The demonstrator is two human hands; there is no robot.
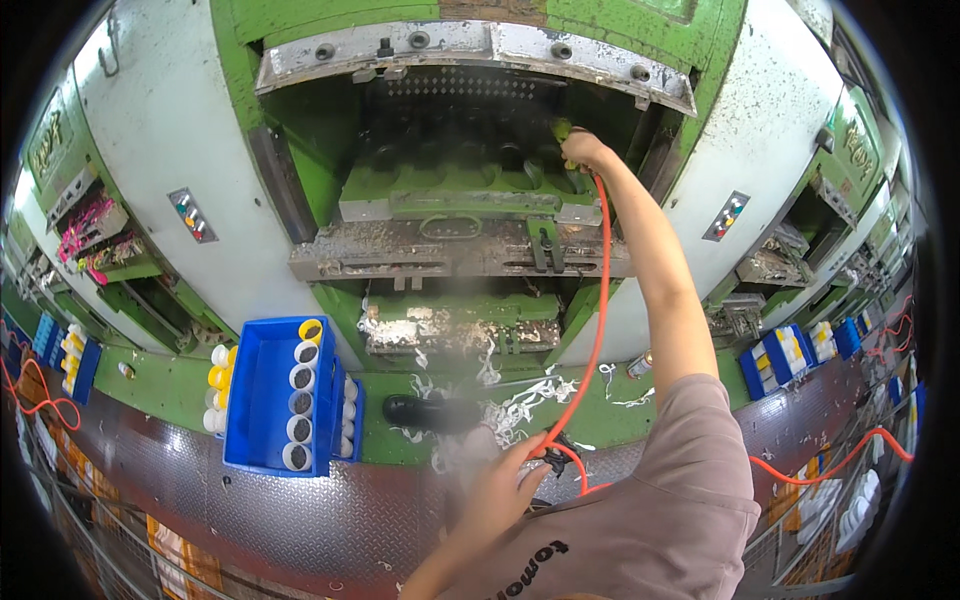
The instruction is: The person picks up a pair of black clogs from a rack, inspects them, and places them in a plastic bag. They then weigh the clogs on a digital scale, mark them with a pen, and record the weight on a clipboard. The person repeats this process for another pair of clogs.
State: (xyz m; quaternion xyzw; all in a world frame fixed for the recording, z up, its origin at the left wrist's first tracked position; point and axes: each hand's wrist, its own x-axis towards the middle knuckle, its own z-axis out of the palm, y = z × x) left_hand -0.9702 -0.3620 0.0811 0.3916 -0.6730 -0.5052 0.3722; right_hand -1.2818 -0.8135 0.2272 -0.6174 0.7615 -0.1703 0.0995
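A blue bin (262,400), then the mould (405,188) inside the press (620,25). The left hand (497,490), grip narrow, pinches the orange hose (603,265); best kept slack. Rightmost, the right hand (584,150) has its grip around the green nozzle (560,128) at the mould's right end; aim steadily, knuckles clear.

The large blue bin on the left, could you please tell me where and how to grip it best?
Probably grip the blue bin by its short near and far rims, from above: yellow cups crowd its left side, white cups its right.
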